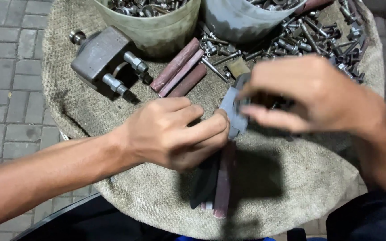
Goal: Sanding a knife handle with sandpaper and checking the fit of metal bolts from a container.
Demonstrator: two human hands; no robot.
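1. Paved ground is showing at the left edge; a round bench [90,116] draped in coarse sacking is carrying the work.
2. Left hand [175,131] is pinching a small grey metal plate [231,111] between thumb and fingers, holding it at bench centre.
3. Right hand [309,96] is closing on the same plate from the right, fingertips bearing on its upper edge; whatever small part it may be gripping is blurred and cannot be told.
4. Plate is lying between the two hands, touching both; its long axis is running roughly away from the person, tilted slightly left. Left hand is carrying it more fully.
5. Flat strips [222,183], dark and reddish, are lying just below the left hand, pointing toward the person.
6. Three reddish rods [179,69] are lying side by side beyond the left hand, beside a grey block [99,56] with protruding bolts.
7. Two buckets [157,27] of fasteners are standing at the far edge; loose bolts [318,35] are lying scattered at far right.
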